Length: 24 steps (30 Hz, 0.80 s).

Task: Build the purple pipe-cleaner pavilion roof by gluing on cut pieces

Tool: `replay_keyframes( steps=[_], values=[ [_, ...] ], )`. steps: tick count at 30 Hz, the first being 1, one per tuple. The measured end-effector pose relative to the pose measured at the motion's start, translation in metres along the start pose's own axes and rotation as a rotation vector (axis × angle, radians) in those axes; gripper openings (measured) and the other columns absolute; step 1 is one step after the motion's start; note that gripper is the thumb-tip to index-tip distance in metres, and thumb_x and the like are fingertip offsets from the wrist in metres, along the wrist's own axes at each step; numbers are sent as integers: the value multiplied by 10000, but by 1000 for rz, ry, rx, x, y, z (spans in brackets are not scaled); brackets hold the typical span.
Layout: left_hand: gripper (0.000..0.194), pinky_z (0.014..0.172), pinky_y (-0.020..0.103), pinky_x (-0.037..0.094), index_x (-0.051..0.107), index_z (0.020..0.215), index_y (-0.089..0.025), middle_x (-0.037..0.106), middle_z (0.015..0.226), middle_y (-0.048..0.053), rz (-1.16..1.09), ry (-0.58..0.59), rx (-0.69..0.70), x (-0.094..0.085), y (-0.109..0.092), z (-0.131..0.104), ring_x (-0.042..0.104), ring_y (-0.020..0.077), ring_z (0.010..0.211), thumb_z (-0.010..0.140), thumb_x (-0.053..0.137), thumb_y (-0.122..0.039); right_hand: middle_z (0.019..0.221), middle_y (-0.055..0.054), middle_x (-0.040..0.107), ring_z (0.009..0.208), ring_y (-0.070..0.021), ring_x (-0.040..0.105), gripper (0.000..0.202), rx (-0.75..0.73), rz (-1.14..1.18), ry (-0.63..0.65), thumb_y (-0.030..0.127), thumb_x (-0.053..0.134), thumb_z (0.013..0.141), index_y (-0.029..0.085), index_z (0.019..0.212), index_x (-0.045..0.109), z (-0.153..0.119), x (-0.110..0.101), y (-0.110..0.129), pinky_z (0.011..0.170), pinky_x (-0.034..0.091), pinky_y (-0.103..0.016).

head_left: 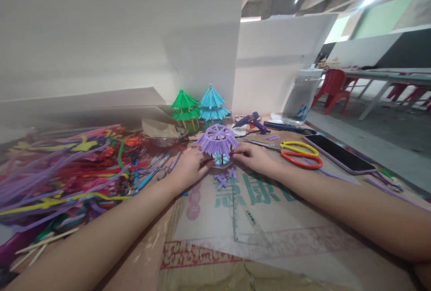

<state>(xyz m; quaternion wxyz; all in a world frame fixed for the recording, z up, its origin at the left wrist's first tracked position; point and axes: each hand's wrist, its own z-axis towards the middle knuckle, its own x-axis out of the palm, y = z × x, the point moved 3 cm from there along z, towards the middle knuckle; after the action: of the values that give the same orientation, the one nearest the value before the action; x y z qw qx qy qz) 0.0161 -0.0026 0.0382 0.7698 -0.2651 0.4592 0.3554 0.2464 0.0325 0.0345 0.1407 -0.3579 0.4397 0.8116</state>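
The left hand (189, 164) grasps the purple pavilion (218, 147), upright between the 2 hands; the right hand (253, 156) grasps its other side — uneven squeezing could buckle thin posts (230, 148); the glue gun (249, 120), if hot, might scorch skin.

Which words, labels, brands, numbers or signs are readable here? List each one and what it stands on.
"慧康", large green characters on the printed sheet; a further green character is partly hidden by the right forearm.
Pink characters on the same sheet: too blurred to read.
Markings on the clear ruler: too small to read.
No other readable text shows.
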Motion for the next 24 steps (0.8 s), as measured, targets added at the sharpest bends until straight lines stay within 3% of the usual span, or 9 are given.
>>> replay_keyframes(
  steps=[8, 16, 24],
  values=[
    [239, 852, 395, 486, 779, 963, -202, 790, 961, 91, -35, -31, -11, 0, 4, 0, 709, 274, 920, 980, 574, -323, 930, -67, 756, 931, -235, 688, 173, -56, -3, 16, 260, 634, 893, 209, 913, 798, -1, 0, 2, 875, 516, -367],
    [224, 842, 401, 504, 724, 920, -153, 744, 956, 133, 3, -5, -218, 0, 18, 2, 692, 313, 965, 961, 554, -294, 931, -89, 749, 899, -233, 676, 178, -210, -79, 9, 231, 573, 923, 198, 939, 748, -12, -5, 19, 849, 510, -369],
    [275, 975, 480, 507, 703, 1044, -132, 702, 1140, 171, -91, -17, -203, 4, 24, 2, 647, 344, 1107, 962, 516, -318, 1027, -81, 712, 947, -208, 667, 266, -300, -196, 327, 298, 572, 989, 215, 1184, 732, -18, -21, 25, 863, 511, -337]
  ],
)
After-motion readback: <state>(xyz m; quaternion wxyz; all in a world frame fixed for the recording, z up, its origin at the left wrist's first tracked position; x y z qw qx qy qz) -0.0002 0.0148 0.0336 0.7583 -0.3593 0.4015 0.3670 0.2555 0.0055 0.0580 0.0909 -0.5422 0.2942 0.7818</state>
